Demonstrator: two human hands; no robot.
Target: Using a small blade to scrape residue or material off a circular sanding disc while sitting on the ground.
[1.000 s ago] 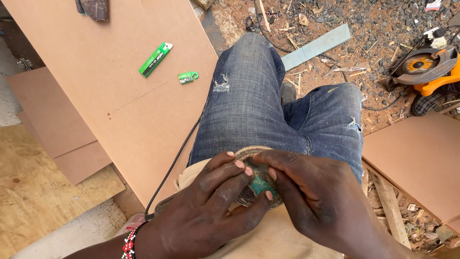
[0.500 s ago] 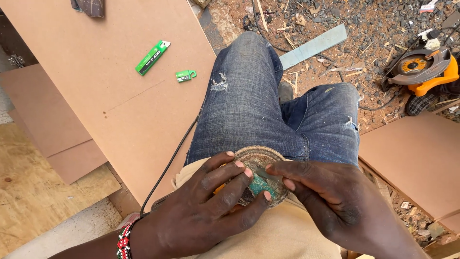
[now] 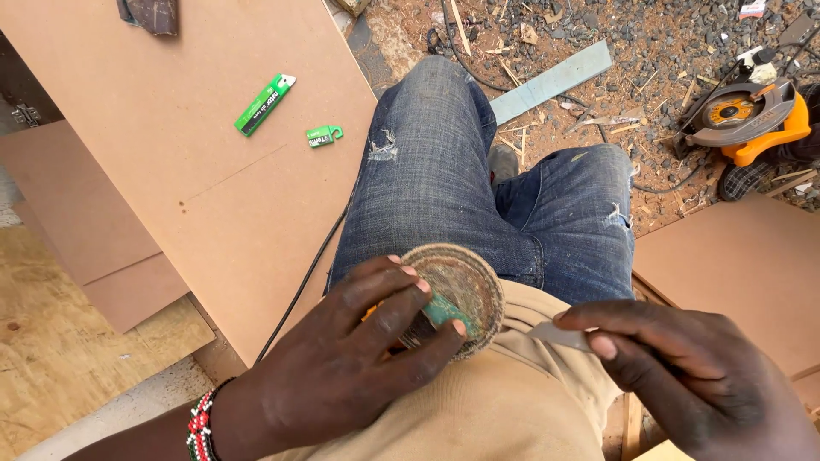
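My left hand (image 3: pixel 363 358) presses a round, worn disc (image 3: pixel 465 290) against my lap, fingers spread over its left half and over a small green piece near its centre. A beaded band sits on that wrist. My right hand (image 3: pixel 683 376) is off to the right of the disc, fingers pinched on a thin pale strip (image 3: pixel 555 335) that points toward the disc. My legs in blue jeans (image 3: pixel 478 188) stretch away from me.
A large brown board (image 3: pixel 171 171) lies at left with a green pack (image 3: pixel 265 104) and a small green cap (image 3: pixel 323 135) on it. An orange circular saw (image 3: pixel 752 115) sits top right. A black cable (image 3: pixel 299 294) runs beside my leg. Wood chips cover the ground.
My right hand has drawn away from the disc to the right, pulling the pale strip with it. The left hand stays on the disc.
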